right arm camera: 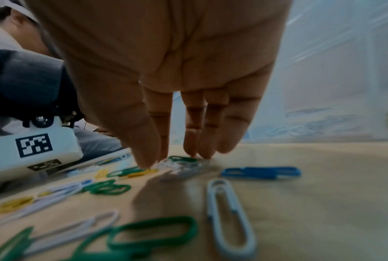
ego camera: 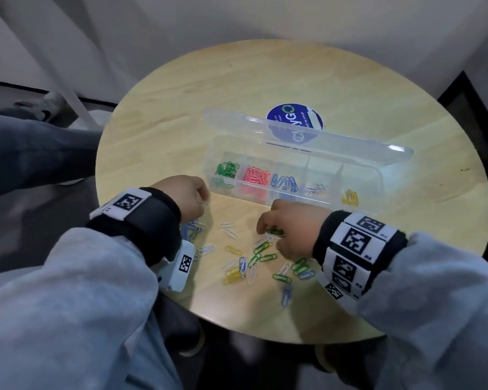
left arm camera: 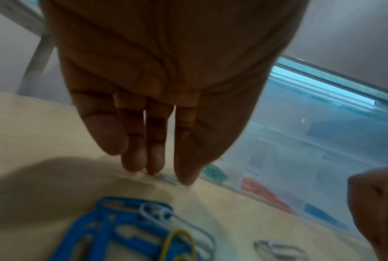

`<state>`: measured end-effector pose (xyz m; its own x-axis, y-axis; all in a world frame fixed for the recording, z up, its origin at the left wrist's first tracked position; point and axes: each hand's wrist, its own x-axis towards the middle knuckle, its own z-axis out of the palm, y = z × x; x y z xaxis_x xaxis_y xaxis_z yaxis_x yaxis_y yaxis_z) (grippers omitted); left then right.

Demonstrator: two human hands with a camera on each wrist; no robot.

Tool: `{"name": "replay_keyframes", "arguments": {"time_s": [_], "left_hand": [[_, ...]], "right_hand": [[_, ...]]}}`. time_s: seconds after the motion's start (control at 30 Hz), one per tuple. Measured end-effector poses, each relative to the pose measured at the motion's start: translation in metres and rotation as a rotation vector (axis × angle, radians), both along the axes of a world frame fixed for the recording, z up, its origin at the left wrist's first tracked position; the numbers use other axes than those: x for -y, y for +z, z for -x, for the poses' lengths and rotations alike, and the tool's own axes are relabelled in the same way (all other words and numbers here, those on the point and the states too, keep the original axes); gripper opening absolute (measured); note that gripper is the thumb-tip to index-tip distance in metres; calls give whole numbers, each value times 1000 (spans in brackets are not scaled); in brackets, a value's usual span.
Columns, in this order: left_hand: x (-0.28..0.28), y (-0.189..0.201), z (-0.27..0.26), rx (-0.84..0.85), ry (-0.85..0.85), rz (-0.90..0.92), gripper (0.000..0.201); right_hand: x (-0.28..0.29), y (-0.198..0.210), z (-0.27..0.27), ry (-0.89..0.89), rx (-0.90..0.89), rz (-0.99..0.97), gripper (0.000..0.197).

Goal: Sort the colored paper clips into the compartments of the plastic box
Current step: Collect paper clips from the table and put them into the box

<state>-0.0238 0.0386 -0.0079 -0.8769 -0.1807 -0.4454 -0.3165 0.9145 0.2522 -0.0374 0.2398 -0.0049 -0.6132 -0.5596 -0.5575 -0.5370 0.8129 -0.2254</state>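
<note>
A round wooden table holds a clear box near its middle, lid open toward the far edge. Its five compartments hold, left to right, green, red, blue, white and yellow clips. Loose clips of mixed colours are scattered between the box and the near edge. The left hand, near the box's left end, points its fingers down, the tips pinching a white clip on the tabletop. The right hand, just in front of the box, pinches a green clip against the table among the scattered ones.
</note>
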Motion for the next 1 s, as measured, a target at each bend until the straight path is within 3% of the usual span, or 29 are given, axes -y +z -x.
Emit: {"name": "replay_keyframes", "arguments": {"time_s": [0.13,0.67,0.83,1.0], "left_hand": [[-4,-3,0,20,-19,59,16],[-16,3,0,132,-62,74,5],[-17,5,-5,64,-63,-58,12],[-20,12,-6,59,55,-529,24]], "right_hand": [[0,-5,3,13,-27,-19,38],[-6,-9,5,46,-21,-51,10],[-5,-9,5,43,-25,-73,7],[-5,-7,2,59,11,-91,2]]}}
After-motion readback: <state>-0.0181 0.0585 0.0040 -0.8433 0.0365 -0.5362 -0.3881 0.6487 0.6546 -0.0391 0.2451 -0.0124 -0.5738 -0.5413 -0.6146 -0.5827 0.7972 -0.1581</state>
